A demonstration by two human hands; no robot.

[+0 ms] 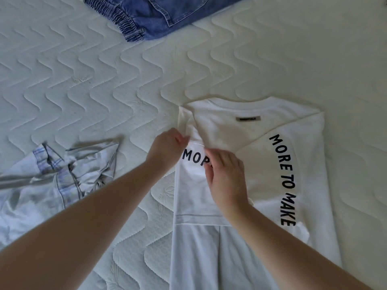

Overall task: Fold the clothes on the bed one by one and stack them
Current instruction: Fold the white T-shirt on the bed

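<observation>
A white T-shirt with black lettering lies back-up on the mattress, right of centre, with both sleeves folded inward over its back. My left hand pinches the upper edge of the left sleeve near the shoulder. My right hand lies on the same sleeve, fingers curled at its fabric and covering part of the print. A crumpled pale blue denim garment lies at the left. Folded blue jeans sit at the top.
The quilted white mattress fills the view. Bare mattress stretches between the jeans and the T-shirt and along the right side.
</observation>
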